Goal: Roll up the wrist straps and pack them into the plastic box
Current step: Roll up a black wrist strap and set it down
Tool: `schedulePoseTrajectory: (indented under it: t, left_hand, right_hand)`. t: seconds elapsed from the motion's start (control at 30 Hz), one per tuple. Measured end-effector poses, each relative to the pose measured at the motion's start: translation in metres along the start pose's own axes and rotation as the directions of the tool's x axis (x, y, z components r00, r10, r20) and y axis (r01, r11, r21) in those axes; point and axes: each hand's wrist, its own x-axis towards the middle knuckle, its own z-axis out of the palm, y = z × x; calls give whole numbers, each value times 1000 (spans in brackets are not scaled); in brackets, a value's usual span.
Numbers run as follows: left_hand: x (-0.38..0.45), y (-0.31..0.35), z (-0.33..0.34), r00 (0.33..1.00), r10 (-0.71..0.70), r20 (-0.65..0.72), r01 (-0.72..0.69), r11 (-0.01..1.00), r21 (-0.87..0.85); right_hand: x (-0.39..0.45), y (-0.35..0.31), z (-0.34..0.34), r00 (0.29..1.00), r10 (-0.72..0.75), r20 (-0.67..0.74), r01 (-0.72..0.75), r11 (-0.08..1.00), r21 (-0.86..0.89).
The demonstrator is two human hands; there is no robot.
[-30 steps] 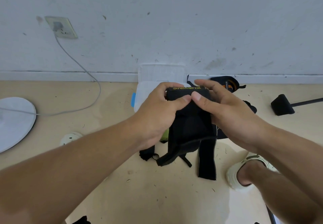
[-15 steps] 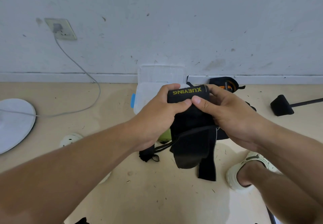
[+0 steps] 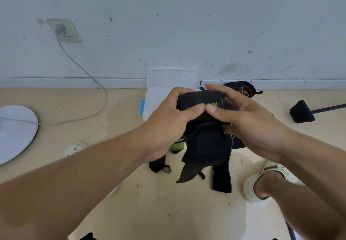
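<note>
Black, soft cloth is what both hands are working on. It is a wrist strap (image 3: 201,101), and it sits in the middle of the frame, held up above the floor. The left hand (image 3: 169,120) curls round the left end of the roll, with its thumb pressed on the front. The right hand (image 3: 241,120) curls round the right end, and its thumb meets the other thumb in the middle. Both hands are closed tight on the strap.

The top part is already a fat roll. The loose end (image 3: 204,151) hangs down below the hands, bent and floppy.

I think the strap is light and squashy. It will spring open if the thumbs let go, so it is best to pinch the roll at both ends and keep it tight. The hanging end can be fed in bit by bit.

The plastic box (image 3: 159,97) is just behind the hands, near the wall in the upper middle, with its lid standing open. More straps lie on the floor (image 3: 168,211): one long one (image 3: 221,179) below the hands and another (image 3: 241,88) to the upper right, beside the box.
</note>
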Motion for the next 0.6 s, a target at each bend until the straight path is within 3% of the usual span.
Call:
schedulePoseTrajectory:
  t: [0.33, 0.6]
  left_hand:
    - [1, -4, -3, 993, 114, 23, -115, 992, 50]
    - [-2, -2, 7, 996, -94, -8, 93, 995, -36]
  right_hand:
    - [-5, -3, 5, 990, 131, 57, -132, 991, 26]
    - [-2, 5, 9, 997, 64, -53, -58, 993, 100]
